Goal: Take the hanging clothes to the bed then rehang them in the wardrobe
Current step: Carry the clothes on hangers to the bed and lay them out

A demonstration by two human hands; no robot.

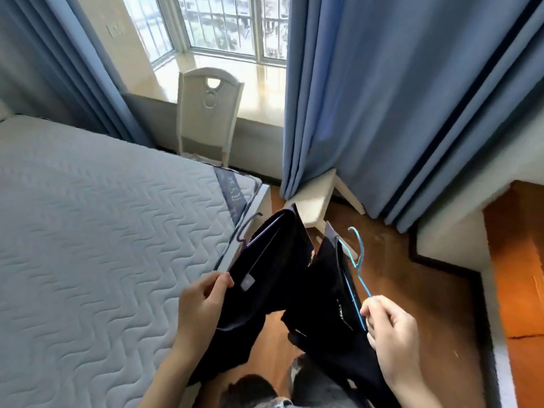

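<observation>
You stand by the bed's (103,231) right edge, your left hand (203,307) pinching one dark top (270,266) and your right hand (391,334) pinching another's blue hanger (357,260), nothing laid down or rehung yet.

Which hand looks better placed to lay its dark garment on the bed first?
Probably the left hand: its dark garment hangs right at the mattress edge; the right hand is over the floor.

Two dark garments (273,260) on hangers (357,260), held beside bed (88,231)
</observation>
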